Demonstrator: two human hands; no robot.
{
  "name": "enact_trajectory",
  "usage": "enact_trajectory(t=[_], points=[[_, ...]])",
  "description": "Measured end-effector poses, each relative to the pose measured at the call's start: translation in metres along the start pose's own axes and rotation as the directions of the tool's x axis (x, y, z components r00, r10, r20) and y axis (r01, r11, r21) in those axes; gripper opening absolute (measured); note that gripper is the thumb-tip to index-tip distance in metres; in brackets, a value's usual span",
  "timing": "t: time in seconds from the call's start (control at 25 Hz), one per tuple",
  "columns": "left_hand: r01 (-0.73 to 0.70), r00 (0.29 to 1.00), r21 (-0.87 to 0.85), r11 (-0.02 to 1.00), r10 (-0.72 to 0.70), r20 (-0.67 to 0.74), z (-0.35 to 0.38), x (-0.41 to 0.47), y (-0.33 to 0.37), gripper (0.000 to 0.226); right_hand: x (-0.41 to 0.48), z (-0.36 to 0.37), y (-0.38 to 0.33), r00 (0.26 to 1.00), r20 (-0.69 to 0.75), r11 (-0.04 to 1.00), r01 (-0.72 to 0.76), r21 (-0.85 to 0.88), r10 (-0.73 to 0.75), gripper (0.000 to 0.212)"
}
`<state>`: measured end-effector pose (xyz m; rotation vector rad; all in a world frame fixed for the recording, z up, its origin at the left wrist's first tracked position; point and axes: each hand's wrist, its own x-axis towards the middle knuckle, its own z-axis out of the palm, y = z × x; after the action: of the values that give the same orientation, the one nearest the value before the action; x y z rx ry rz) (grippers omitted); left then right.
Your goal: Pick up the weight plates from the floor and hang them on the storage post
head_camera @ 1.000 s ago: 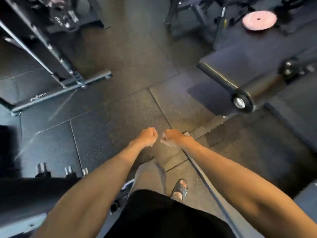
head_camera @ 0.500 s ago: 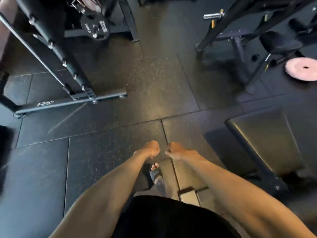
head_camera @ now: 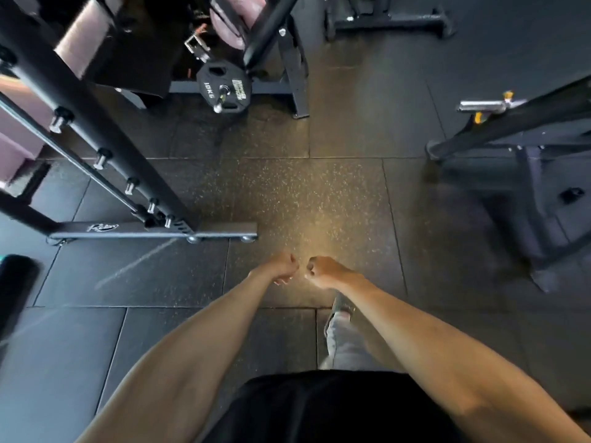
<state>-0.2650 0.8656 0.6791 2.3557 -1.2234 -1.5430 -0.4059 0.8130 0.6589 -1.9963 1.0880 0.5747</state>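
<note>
While both arms reach forward, left hand (head_camera: pixel 283 266) and right hand (head_camera: pixel 323 271) are curled into fists, knuckles nearly meeting, holding nothing. Rubber floor (head_camera: pixel 287 193) lies under them, and a rack foot (head_camera: pixel 153 230) sits just to their left. Well ahead, a black 10 kg plate (head_camera: pixel 224 87) hangs on a storage post (head_camera: pixel 219 105), with pinkish plates (head_camera: pixel 227 24) above it, blurred. No plate shows on the visible floor. Judged: between carries, empty-handed. Next move calls for finding a floor plate out of view, then stooping to grip its rim.
</note>
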Motion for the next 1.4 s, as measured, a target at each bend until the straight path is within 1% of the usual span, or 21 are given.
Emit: enact_trajectory(t=[0.12,0.2,0.28,0.36,0.44,0.52,0.6,0.72,0.84,0.96,1.04,1.08,1.12,1.2,1.28,1.36,1.4], points=[[0.032,0.995,-0.099,0.995,-0.04,-0.086,-0.078,0.057,0.058,0.016,0.063,-0.118,-0.006,0.998,0.013,0.997,0.07,-0.033,-0.069,0.03],[0.049,0.989,-0.194,0.98,-0.074,-0.127,-0.123,0.096,0.086,0.016,0.11,-0.182,-0.012,0.995,0.018,0.993,0.103,-0.062,-0.102,0.031],[0.079,0.979,-0.31,0.947,-0.133,-0.155,-0.165,0.128,0.105,0.018,0.154,-0.232,-0.024,0.988,0.024,0.983,0.154,-0.101,-0.152,0.031],[0.107,0.976,-0.351,0.93,-0.165,-0.141,-0.207,0.17,0.121,0.021,0.202,-0.278,-0.043,0.979,0.06,0.959,0.204,-0.198,-0.196,0.029],[0.126,0.965,-0.422,0.898,-0.21,-0.158,-0.256,0.218,0.13,0.024,0.259,-0.319,-0.063,0.973,0.08,0.944,0.229,-0.236,-0.217,0.029],[0.141,0.957,-0.442,0.886,-0.237,-0.169,-0.306,0.267,0.134,0.028,0.321,-0.357,-0.087,0.96,0.131,0.921,0.274,-0.277,-0.246,0.027],[0.153,0.949,-0.465,0.872,-0.26,-0.175,-0.365,0.313,0.134,0.027,0.386,-0.396,-0.118,0.954,0.14,0.904,0.297,-0.307,-0.266,0.023],[0.2,0.92,-0.527,0.826,-0.343,-0.187,-0.452,0.358,0.124,0.026,0.461,-0.453,-0.174,0.937,0.185,0.877,0.344,-0.337,-0.296,0.027],[0.236,0.904,-0.554,0.798,-0.39,-0.177,-0.525,0.395,0.112,0.032,0.531,-0.499,-0.23,0.907,0.218,0.851,0.416,-0.321,-0.361,0.019],[0.302,0.885,-0.616,0.728,-0.454,-0.103,-0.585,0.434,0.092,0.033,0.602,-0.527,-0.284,0.881,0.297,0.82,0.458,-0.343,-0.368,0.014],[0.322,0.871,-0.635,0.702,-0.482,-0.092,-0.634,0.466,0.073,0.031,0.66,-0.544,-0.326,0.853,0.347,0.778,0.506,-0.371,-0.39,0.015],[0.313,0.85,-0.668,0.675,-0.513,-0.119,-0.656,0.478,0.063,0.029,0.685,-0.552,-0.346,0.839,0.363,0.754,0.532,-0.385,-0.406,0.019],[0.295,0.809,-0.705,0.645,-0.561,-0.175,-0.68,0.491,0.051,0.029,0.713,-0.561,-0.37,0.821,0.37,0.728,0.563,-0.391,-0.436,0.022],[0.311,0.737,-0.748,0.586,-0.646,-0.199,-0.727,0.506,0.035,0.031,0.758,-0.579,-0.414,0.79,0.409,0.692,0.604,-0.395,-0.456,0.025],[0.348,0.719,-0.74,0.576,-0.67,-0.183,-0.773,0.514,0.017,0.029,0.79,-0.591,-0.458,0.76,0.46,0.653,0.64,-0.405,-0.46,0.026],[0.354,0.689,-0.795,0.493,-0.712,-0.135,-0.807,0.524,-0.009,0.026,0.814,-0.597,-0.499,0.713,0.517,0.594,0.692,-0.41,-0.474,0.03],[0.363,0.676,-0.807,0.467,-0.727,-0.117,-0.827,0.526,-0.022,0.027,0.827,-0.597,-0.521,0.69,0.543,0.57,0.714,-0.406,-0.479,0.031]])
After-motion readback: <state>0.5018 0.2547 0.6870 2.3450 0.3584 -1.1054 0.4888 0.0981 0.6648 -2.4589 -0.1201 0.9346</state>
